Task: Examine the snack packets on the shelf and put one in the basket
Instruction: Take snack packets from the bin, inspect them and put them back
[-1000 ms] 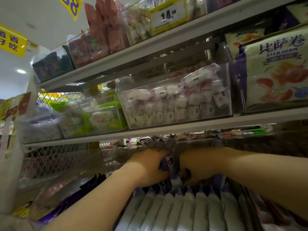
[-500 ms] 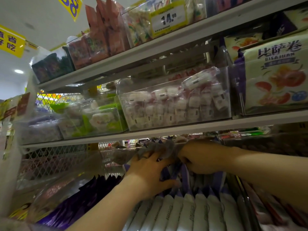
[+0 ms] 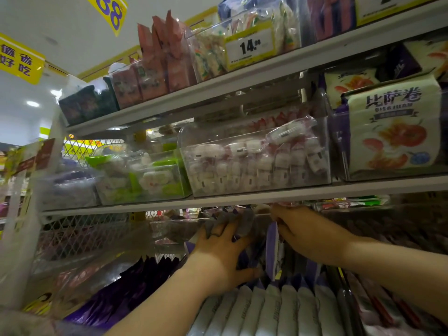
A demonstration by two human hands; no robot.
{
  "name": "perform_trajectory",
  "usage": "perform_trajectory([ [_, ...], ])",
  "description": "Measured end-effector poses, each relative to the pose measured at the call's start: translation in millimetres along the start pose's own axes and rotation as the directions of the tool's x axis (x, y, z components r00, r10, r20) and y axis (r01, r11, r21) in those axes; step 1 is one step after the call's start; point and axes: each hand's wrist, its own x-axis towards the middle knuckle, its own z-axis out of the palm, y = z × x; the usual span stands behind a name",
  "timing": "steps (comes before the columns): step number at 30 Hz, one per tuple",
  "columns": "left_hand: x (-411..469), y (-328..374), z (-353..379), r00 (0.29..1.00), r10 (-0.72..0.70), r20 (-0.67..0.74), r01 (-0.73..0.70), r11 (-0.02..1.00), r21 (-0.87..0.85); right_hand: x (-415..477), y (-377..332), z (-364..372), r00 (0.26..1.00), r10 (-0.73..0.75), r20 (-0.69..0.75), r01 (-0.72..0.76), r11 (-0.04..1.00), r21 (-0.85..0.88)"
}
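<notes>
While inside the clear bin (image 3: 169,230) of purple-white packets (image 3: 274,311), left hand (image 3: 218,253) spread flat, right hand (image 3: 308,236) pinching one packet (image 3: 271,251).

shelf edges (image 3: 266,197): reading as painted metal, smooth, giving off a dull sheen.
clear bins (image 3: 257,166): showing as transparent hard plastic, glossy, catching ceiling light along the rims.
row of white packets (image 3: 278,311): looking like plastic film, satin and smooth, creasing lightly at the top seals.
single packet (image 3: 272,248): showing the same film, shining more along its edge.
dark purple packets (image 3: 135,287): gleaming as glossy, foil-like film.
mesh back panel (image 3: 84,231): appearing as coated metal wire, matt.
price card (image 3: 249,46): looking like printed paper or card, smooth.
large snack bag (image 3: 392,132): appearing as soft plastic film, reflecting little.
</notes>
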Motion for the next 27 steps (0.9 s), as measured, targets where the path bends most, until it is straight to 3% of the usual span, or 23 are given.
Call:
perform_trajectory([
  [4, -18, 4, -9, 0.986, 0.076, -0.146, -0.071, 0.997, 0.043, -15, -4, -12, 0.995, 0.086, -0.057, -0.077, 0.988, 0.136],
  [9, -41, 12, -33, 0.981, 0.057, -0.188, -0.051, 0.998, 0.039, -31, -21, -33, 0.982, 0.089, -0.166, -0.056, 0.979, 0.194],
  [11, -53, 19, -41, 0.976, 0.024, -0.215, -0.039, 0.997, -0.063, -36, -30, -43, 0.971, 0.101, -0.217, -0.053, 0.975, 0.217],
  [13, -66, 28, -48, 0.976, -0.083, -0.200, 0.013, 0.945, -0.326, -43, -41, -53, 0.961, 0.116, -0.250, -0.047, 0.963, 0.264],
  [15, -79, 39, -56, 0.970, -0.227, -0.083, 0.116, 0.741, -0.662, -51, -56, -62, 0.951, 0.127, -0.283, -0.026, 0.942, 0.335],
  [17, -92, 50, -65, 0.951, -0.290, 0.110, 0.229, 0.413, -0.881, -60, -75, -70, 0.933, 0.122, -0.340, 0.023, 0.919, 0.393],
  [20, -117, 59, -77, 0.900, -0.241, 0.364, 0.370, -0.020, -0.929, -73, -107, -76, 0.916, 0.113, -0.385, 0.099, 0.866, 0.490],
  [23, -150, 55, -83, 0.889, -0.163, 0.428, 0.340, -0.391, -0.855, -85, -139, -69, 0.939, 0.082, -0.335, 0.134, 0.808, 0.574],
  [25, -172, 49, -82, 0.883, -0.176, 0.436, 0.291, -0.523, -0.801, -91, -160, -58, 0.961, 0.047, -0.272, 0.144, 0.756, 0.639],
  [27, -195, 40, -76, 0.863, -0.239, 0.446, 0.251, -0.563, -0.787, -95, -181, -42, 0.976, 0.006, -0.216, 0.147, 0.716, 0.683],
])
